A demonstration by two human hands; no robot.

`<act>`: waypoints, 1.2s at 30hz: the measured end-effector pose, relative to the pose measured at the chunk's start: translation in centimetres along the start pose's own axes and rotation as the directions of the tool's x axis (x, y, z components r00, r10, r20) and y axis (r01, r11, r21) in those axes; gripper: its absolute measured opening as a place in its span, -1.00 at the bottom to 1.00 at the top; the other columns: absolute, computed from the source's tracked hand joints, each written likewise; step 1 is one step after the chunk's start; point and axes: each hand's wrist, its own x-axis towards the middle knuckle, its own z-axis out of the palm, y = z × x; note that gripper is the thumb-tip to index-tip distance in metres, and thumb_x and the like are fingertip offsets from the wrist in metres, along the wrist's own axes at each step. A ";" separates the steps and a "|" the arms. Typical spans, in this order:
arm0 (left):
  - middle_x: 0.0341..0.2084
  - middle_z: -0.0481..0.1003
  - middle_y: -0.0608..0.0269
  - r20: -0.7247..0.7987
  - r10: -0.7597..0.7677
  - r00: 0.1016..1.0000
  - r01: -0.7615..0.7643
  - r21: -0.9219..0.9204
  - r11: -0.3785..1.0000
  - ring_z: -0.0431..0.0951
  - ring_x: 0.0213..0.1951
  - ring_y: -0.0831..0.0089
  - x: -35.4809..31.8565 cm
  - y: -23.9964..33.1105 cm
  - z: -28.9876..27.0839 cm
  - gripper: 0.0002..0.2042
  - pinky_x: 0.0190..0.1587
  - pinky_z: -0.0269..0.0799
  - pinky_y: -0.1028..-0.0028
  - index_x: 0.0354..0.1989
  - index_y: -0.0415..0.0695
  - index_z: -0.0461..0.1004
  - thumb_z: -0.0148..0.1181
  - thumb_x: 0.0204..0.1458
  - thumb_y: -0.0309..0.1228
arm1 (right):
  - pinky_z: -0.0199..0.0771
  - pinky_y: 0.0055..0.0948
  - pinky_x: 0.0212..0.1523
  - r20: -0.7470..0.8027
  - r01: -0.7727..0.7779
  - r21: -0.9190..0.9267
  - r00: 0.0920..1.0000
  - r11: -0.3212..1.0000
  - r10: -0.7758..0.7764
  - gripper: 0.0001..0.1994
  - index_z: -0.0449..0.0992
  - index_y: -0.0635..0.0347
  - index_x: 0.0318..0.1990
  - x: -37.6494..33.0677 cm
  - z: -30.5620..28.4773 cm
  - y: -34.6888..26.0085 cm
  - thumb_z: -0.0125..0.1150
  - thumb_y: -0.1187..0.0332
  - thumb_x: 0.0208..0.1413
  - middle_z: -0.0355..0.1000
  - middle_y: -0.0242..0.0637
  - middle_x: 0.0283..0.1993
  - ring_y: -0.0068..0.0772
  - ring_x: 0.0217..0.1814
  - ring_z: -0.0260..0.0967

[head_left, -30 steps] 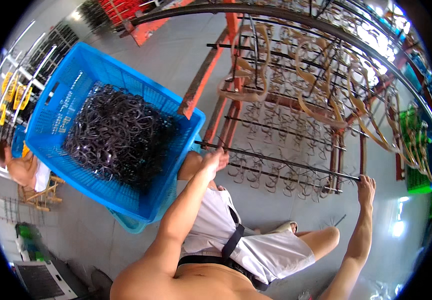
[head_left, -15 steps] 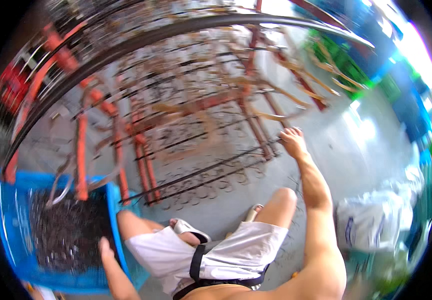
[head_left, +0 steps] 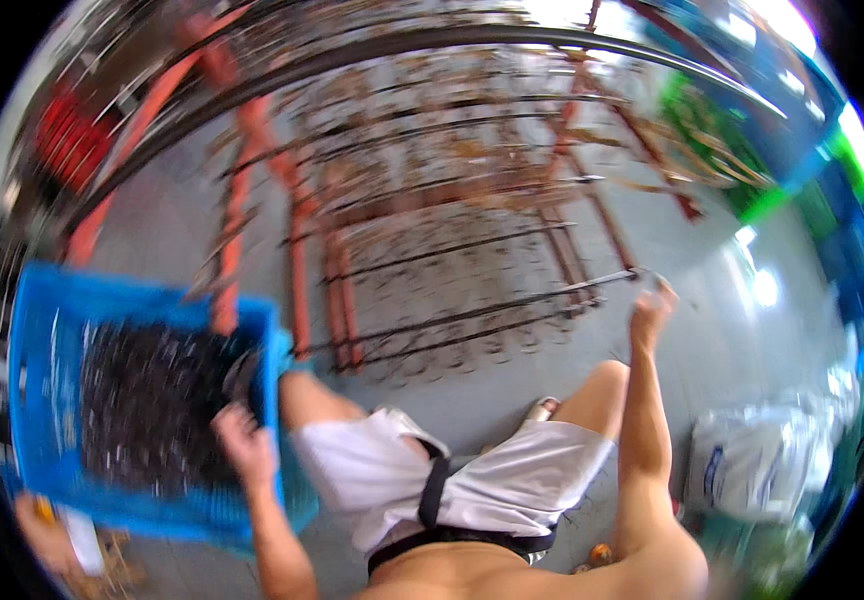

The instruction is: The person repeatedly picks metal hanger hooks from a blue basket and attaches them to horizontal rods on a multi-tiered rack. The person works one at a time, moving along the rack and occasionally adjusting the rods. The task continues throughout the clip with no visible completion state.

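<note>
Down at eight o'clock from my head camera sits a blue crate [head_left: 42,400] full of small dark metal pieces [head_left: 152,400]. Right past it, at twelve o'clock, stands an orange metal rack [head_left: 297,260] with long dark rods [head_left: 472,315] running across, and little hooks hang from the rods. Everything looks blurry. At four o'clock a white sack [head_left: 752,465] lies on the grey floor [head_left: 712,300]. My knees in white shorts [head_left: 512,480] are between my two arms.

My left hand [head_left: 242,440] is at the near right edge of the crate, just over the dark pieces. I cannot tell if it holds any. My right hand [head_left: 650,318] is up at two o'clock, arm almost straight, at the end of a rod. Its fingers look curled, but the blur hides whether they grip anything.
</note>
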 end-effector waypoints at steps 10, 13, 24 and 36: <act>-0.17 0.25 -0.09 0.390 0.456 0.800 -0.490 -0.014 0.872 0.31 -0.12 0.04 -8.8 7.3 8.5 -0.48 -0.10 0.31 0.24 -0.05 -0.30 0.17 0.25 -0.24 -0.61 | 0.28 -0.46 -0.06 0.820 -0.648 0.565 0.511 0.510 -0.259 -0.63 0.05 0.30 0.19 -22.5 -11.1 -35.1 -0.26 0.38 0.27 0.29 -0.20 -0.10 -0.47 -0.13 0.23; 0.01 0.20 -0.16 0.551 0.471 0.689 -0.385 -0.272 0.882 0.24 0.05 -0.02 -10.0 7.5 9.2 -0.41 0.07 0.21 0.20 0.01 -0.29 0.16 0.28 -0.26 -0.58 | 0.28 -0.52 -0.22 0.693 -0.525 0.612 0.716 0.591 -0.082 -0.76 0.26 0.30 -0.01 -23.8 -9.3 -33.3 -0.24 0.41 0.27 0.32 -0.30 -0.25 -0.52 -0.26 0.21; -0.08 0.41 -0.15 -0.251 -0.379 0.891 0.442 0.672 0.594 0.37 0.03 0.04 4.9 -11.8 -3.0 -0.39 0.08 0.29 0.22 0.03 -0.34 0.31 0.27 -0.30 -0.42 | -0.07 -0.72 -0.75 0.265 -0.521 0.707 0.822 0.478 0.504 -0.82 0.40 0.13 -0.11 -4.1 -10.9 -17.2 -0.05 0.31 0.23 0.17 -0.56 -0.62 -0.80 -0.70 -0.01; -0.13 0.45 -0.03 0.013 -0.617 0.787 0.416 0.728 0.545 0.41 -0.02 0.16 5.7 -25.7 -9.3 -0.61 0.04 0.26 0.30 -0.04 -0.33 0.36 -0.02 0.04 -0.28 | 0.04 -0.66 -0.77 0.210 -0.520 0.783 0.738 0.342 0.642 -0.87 0.39 0.10 -0.27 -1.2 -4.0 -4.6 -0.05 0.30 0.23 0.19 -0.51 -0.66 -0.70 -0.73 0.09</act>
